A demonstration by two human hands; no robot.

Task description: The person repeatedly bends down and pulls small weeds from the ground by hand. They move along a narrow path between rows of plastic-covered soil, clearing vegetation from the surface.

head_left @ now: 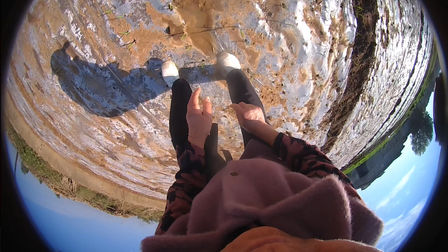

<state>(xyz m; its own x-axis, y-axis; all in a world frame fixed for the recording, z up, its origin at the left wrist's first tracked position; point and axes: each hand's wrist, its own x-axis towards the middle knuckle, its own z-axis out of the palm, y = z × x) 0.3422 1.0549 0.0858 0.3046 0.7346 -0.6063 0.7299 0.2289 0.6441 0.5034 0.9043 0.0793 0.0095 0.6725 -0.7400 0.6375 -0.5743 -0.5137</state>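
My left hand [200, 117] hangs in front of my left leg, two fingertips apart, with nothing visible in it. Beside my right leg, my right hand [250, 114] is bent inward. Its fingers are partly curled and partly hidden, so I cannot tell whether it holds anything. Below both hands lies muddy plastic mulch film [308, 94], pierced by many small holes. Thin green seedlings [241, 32] poke out of some holes. My left shoe [170, 70] and right shoe [229, 60], both pale, stand on the film; the right one is blurred.
A muddy puddle [197, 17] lies ahead of my shoes. To the right, a dark soil furrow [362, 42] separates this bed from more film-covered ground [395, 52]. Grassy verge [98, 196] borders the field behind on the left. A tree [422, 133] stands far off.
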